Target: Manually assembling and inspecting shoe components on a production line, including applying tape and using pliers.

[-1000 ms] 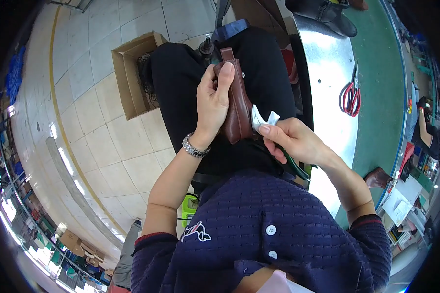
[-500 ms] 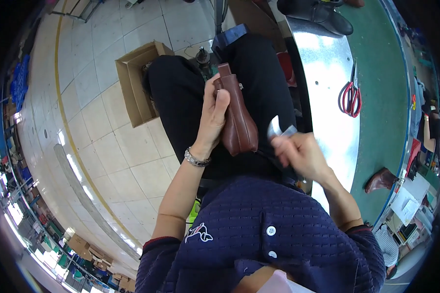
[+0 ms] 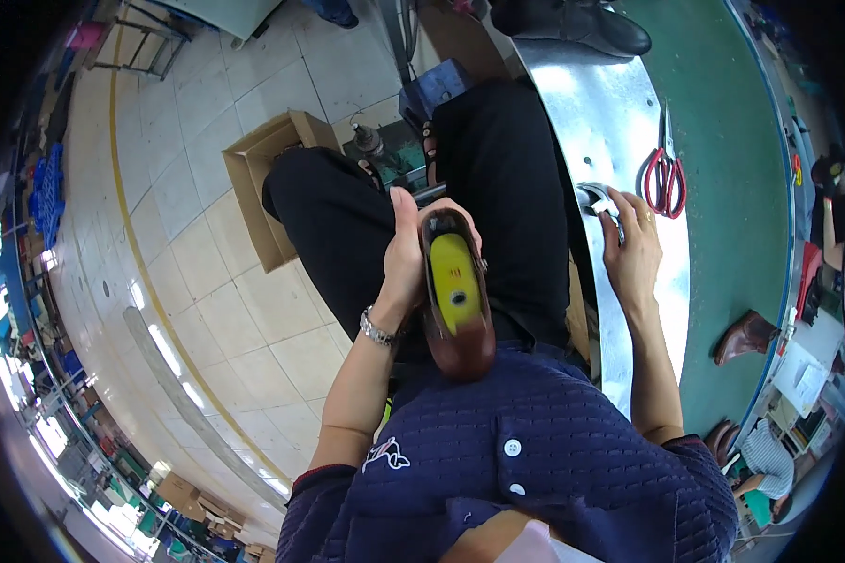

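While your left hand (image 3: 406, 258) clasps the brown boot (image 3: 462, 349) over your lap, its opening showing a yellow insert (image 3: 449, 267), your right hand (image 3: 635, 246) is well apart, touching a silver tool (image 3: 591, 195) on the metal tabletop (image 3: 620, 117); whether it grips, you cannot tell. Red-handled scissors (image 3: 665, 183) lie just right; a black boot (image 3: 573, 28) lies at the far end.

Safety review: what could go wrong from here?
Only the left hand visibly holds the brown shoe, so it might slip. The silver tool at the right hand is near the edge of the metal sheet and could drop. The red-handled scissors lie close by; that hand might catch them.
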Motion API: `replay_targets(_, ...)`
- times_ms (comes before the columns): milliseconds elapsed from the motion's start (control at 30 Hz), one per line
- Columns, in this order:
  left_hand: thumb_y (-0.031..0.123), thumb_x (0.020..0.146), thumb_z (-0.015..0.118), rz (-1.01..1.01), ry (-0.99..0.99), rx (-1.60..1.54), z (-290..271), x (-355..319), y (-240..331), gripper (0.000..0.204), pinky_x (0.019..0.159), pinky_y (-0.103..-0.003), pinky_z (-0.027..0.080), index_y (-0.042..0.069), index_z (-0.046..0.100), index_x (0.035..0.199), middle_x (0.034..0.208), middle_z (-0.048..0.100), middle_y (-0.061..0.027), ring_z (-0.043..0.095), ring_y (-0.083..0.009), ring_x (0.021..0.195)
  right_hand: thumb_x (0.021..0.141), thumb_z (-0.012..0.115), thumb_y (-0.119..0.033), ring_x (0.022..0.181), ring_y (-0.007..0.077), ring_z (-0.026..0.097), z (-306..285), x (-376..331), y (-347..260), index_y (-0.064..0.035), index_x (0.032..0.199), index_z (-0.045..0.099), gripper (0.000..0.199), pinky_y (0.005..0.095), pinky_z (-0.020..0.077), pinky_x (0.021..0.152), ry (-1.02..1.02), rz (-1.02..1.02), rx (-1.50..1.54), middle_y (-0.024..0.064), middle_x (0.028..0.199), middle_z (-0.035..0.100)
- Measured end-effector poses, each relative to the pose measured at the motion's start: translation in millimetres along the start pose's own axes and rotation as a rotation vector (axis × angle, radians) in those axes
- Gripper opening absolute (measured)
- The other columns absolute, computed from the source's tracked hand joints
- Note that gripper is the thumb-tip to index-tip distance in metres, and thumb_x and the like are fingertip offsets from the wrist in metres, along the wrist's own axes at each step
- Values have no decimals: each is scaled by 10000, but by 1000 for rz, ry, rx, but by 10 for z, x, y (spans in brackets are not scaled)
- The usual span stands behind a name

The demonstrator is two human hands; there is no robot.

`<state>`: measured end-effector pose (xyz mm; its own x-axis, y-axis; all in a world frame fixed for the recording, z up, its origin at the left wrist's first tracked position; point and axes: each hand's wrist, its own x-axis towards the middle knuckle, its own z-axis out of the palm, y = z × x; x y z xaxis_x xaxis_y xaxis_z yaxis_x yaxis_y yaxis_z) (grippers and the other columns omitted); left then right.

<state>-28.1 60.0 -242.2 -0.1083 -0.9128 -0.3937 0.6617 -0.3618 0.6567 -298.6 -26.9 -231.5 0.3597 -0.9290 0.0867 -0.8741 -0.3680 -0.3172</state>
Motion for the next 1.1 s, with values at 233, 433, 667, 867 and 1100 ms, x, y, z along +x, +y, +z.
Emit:
replay_targets(233,767,877,74,209,-295,511,610,98,434,896,665,-260,500,5,538,972,788,612,-105,613,-158,679,1003,495,-272,1151,196,553,209,869,-657,-49,1431,402,491,316,476,943,-708,396,1367,170,1299,527)
replay_targets(433,598,992,164,313,-310,569,886,226,388,727,767,-299,476,-9,562,953,875,623,-73,624,-169,794,804,707,-160,1081,195,577,326,1021,-599,1,1430,336,746,329,468,940,-859,437,1525,145,1220,561)
replay_targets(667,517,999,305,720,-727,1003,1357,543,368,578,711,-379,496,23,604,1029,707,609,-61,628,-288,696,740,753,-154,1042,176,588,-143,976,-317,14,1254,519,590,321,473,923,-340,305,1628,124,1133,620)
replay_targets(867,234,860,700,785,-530,1008,1811,961,485,321,909,-365,474,64,631,1124,1009,664,-131,647,-282,972,808,725,-317,938,181,622,-424,859,286,-35,1225,552,533,318,489,895,347,624,1421,98,1095,635)
replay_targets(1100,225,655,840,999,227,1614,663,2205,1214,486,948,-408,435,93,625,1071,1194,528,-179,525,-342,1098,848,705,-420,997,259,632,-540,-314,3164,-69,1214,563,526,465,527,878,1049,1020,1535,78,1118,648)
